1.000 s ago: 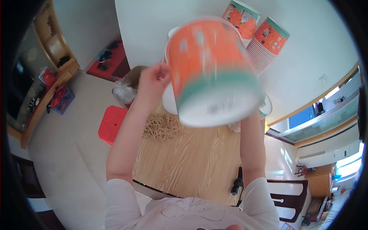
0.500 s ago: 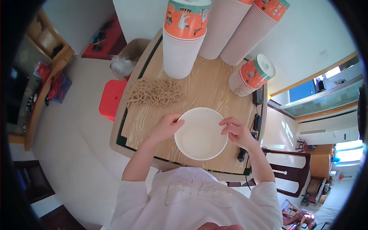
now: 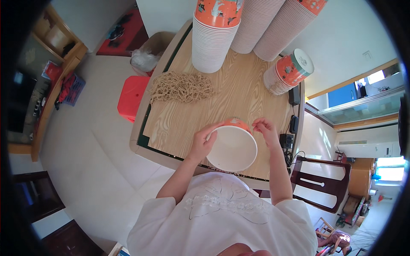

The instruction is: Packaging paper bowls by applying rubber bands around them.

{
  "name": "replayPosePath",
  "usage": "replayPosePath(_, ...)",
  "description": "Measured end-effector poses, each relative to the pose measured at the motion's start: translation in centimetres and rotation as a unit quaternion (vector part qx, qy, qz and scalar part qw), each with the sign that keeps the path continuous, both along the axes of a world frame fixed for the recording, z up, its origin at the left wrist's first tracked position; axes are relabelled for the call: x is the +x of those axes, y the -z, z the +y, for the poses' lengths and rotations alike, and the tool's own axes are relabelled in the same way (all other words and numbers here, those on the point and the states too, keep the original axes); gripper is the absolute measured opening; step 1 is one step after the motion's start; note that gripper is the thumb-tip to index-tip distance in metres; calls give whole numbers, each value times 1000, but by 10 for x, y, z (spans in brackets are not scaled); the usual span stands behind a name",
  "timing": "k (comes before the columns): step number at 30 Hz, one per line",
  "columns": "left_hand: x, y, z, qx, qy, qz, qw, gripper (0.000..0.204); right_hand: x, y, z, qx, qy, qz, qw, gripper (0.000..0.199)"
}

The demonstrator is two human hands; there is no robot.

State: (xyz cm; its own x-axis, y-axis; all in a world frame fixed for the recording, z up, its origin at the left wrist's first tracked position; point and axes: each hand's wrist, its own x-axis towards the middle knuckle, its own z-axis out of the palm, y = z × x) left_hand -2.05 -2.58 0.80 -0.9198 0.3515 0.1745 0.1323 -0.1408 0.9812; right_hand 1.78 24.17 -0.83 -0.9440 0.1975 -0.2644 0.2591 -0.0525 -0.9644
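A white paper bucket (image 3: 232, 149) with an orange printed outside is tilted at the near edge of the table, its open mouth toward me. My left hand (image 3: 203, 141) grips its left rim, thumb over the edge and fingers behind the wall. Just off the bucket's upper right side is my right hand (image 3: 266, 129), fingertips pinched together; whatever is between them is too small to make out. Beyond my left hand lies a tangled heap of tan cords (image 3: 183, 87).
Tall stacks of nested paper buckets (image 3: 213, 47) stand at the far side of the table (image 3: 243, 98). A shorter stack (image 3: 288, 72) is at the far right, with black power adapters (image 3: 294, 124) along that edge. A red stool (image 3: 131, 97) stands left, a dark chair (image 3: 320, 183) right.
The bucket has tipped toward me, showing its orange outside. My right hand has come off its rim and moved slightly away, fingers now pinched. The whole view has shifted a little.
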Motion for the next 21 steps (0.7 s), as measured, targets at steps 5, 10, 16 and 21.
replayPosePath(5,4,31,7,3,-23,-125,992,26,17,61,9,-10,2,-106,994,13)
replayPosePath(10,5,73,18,-117,71,-149,979,27,40,120,21,-222,120,-154,955,17)
replayPosePath(16,-3,91,31,-78,101,-141,982,25,43,129,27,-306,193,-166,917,18)
replayPosePath(21,-54,59,35,-196,31,-171,965,23,37,129,35,-265,208,-199,920,20)
